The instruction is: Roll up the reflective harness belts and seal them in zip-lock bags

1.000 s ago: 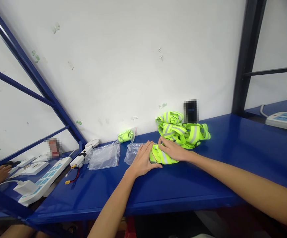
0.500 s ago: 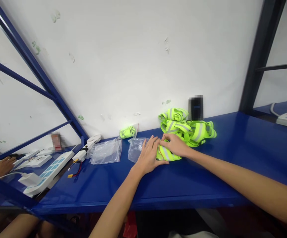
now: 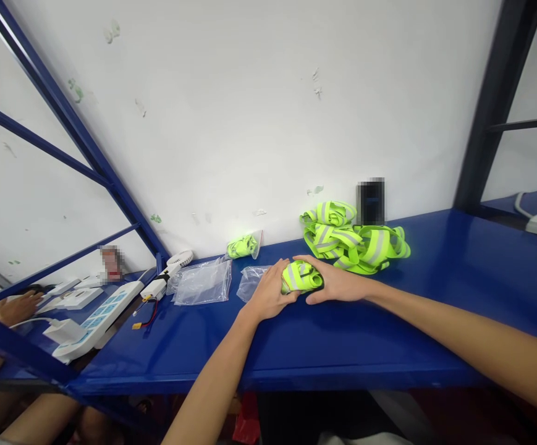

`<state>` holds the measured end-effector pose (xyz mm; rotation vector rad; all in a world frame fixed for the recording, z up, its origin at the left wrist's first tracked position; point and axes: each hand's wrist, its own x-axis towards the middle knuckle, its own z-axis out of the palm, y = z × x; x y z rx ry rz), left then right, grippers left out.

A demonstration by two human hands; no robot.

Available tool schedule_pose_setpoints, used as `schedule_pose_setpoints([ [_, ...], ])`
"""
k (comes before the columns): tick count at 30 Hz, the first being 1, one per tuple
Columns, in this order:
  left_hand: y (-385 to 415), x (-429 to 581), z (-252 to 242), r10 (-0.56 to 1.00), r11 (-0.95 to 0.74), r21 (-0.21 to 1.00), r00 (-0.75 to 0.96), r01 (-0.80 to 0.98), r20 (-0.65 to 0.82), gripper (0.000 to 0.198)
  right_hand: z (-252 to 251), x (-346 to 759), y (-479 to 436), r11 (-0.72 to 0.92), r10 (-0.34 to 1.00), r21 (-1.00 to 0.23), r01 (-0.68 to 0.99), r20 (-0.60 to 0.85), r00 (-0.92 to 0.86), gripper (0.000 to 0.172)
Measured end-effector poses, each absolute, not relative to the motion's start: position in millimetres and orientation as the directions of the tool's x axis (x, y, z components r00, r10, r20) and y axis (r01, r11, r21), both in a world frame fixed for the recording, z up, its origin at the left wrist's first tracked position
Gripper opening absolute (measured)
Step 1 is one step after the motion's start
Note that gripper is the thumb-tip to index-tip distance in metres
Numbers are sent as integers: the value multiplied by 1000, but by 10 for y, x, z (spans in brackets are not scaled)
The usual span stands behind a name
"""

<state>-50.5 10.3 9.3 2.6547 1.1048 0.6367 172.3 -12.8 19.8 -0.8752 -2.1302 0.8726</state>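
A rolled-up reflective strap, neon yellow with silver bands, lies on the blue shelf between my two hands. My left hand grips its left side, fingers over the back and thumb along the front. Cupped around the right end is my right hand, its fingertips on top and its thumb low at the front. Behind the right hand sits a loose heap of the same reflective straps. A clear plastic bag lies flat just left of my left hand, partly covered by it.
Near the wall is a bagged strap bundle. More clear bags lie left, beside a small white fan and a wired connector. A dark blurred box stands at the wall. Beyond the blue frame are a power strip and another person's hand.
The strap has gone from a flatter folded piece to a compact roll. My right hand has shifted from pinching its top to cupping its right end. The view has turned slightly.
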Motion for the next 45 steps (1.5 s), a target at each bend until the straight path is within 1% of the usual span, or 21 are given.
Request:
schedule_pose_setpoints([
  [1, 105, -510, 95, 712, -702, 356, 622, 617, 325, 74, 197, 1714, -142, 601, 730, -740, 300, 356, -583, 87],
  [2, 106, -515, 95, 713, -700, 374, 617, 608, 332, 70, 196, 1706, -155, 645, 698, -708, 290, 390, -600, 81],
  [5, 111, -532, 81, 724, -687, 414, 605, 597, 330, 66, 182, 1697, -165, 724, 662, -596, 346, 463, -589, 55],
  [6, 112, -540, 76, 728, -683, 423, 602, 596, 328, 67, 168, 1697, -157, 736, 659, -565, 373, 473, -585, 50],
  [8, 114, -557, 70, 723, -688, 420, 610, 592, 323, 76, 130, 1696, -132, 746, 659, -522, 414, 484, -576, 46],
  [11, 119, -577, 77, 695, -719, 354, 638, 598, 332, 88, 79, 1685, -88, 758, 652, -480, 443, 517, -555, 43],
  [13, 125, -577, 86, 670, -740, 278, 636, 612, 383, 87, 85, 1677, -66, 766, 643, -449, 460, 532, -551, 41],
  [15, 133, -567, 95, 663, -721, 205, 575, 661, 478, 84, 134, 1678, -57, 766, 642, -421, 485, 533, -552, 41],
  [17, 140, -552, 104, 667, -669, 172, 481, 723, 569, 82, 212, 1691, -60, 764, 644, -419, 491, 535, -547, 40],
  [19, 140, -538, 115, 663, -642, 175, 426, 746, 616, 73, 284, 1711, -69, 760, 650, -454, 466, 550, -524, 39],
  [21, 131, -526, 124, 650, -659, 179, 434, 730, 624, 59, 319, 1729, -73, 734, 679, -517, 440, 548, -490, 40],
  [23, 117, -514, 128, 636, -689, 175, 470, 704, 612, 51, 312, 1740, -66, 681, 730, -597, 424, 507, -459, 43],
  [25, 104, -501, 124, 631, -707, 172, 501, 686, 592, 51, 280, 1744, -51, 615, 779, -679, 401, 443, -444, 47],
  [27, 95, -490, 115, 632, -715, 170, 522, 679, 574, 52, 254, 1742, -42, 574, 803, -722, 386, 403, -439, 49],
  [29, 86, -481, 109, 635, -718, 168, 537, 676, 555, 53, 255, 1741, -47, 589, 797, -694, 414, 412, -442, 46],
  [31, 69, -477, 113, 639, -720, 169, 547, 673, 540, 55, 284, 1744, -70, 643, 763, -616, 455, 458, -457, 42],
  [33, 44, -475, 127, 640, -727, 189, 550, 660, 537, 56, 325, 1751, -101, 693, 719, -556, 459, 496, -486, 40],
  [35, 15, -475, 140, 636, -746, 246, 555, 618, 537, 56, 361, 1760, -130, 721, 689, -542, 431, 503, -522, 40],
  [39, -12, -481, 136, 611, -791, 373, 603, 485, 512, 59, 387, 1772, -166, 737, 658, -554, 388, 454, -601, 37],
  [42, 0, -492, 118, 598, -801, 397, 619, 448, 508, 58, 387, 1769, -184, 737, 663, -539, 409, 457, -593, 30],
  [45, 2, -487, 124, 579, -816, 377, 634, 439, 513, 59, 371, 1754, -182, 747, 658, -497, 440, 458, -598, 28],
])
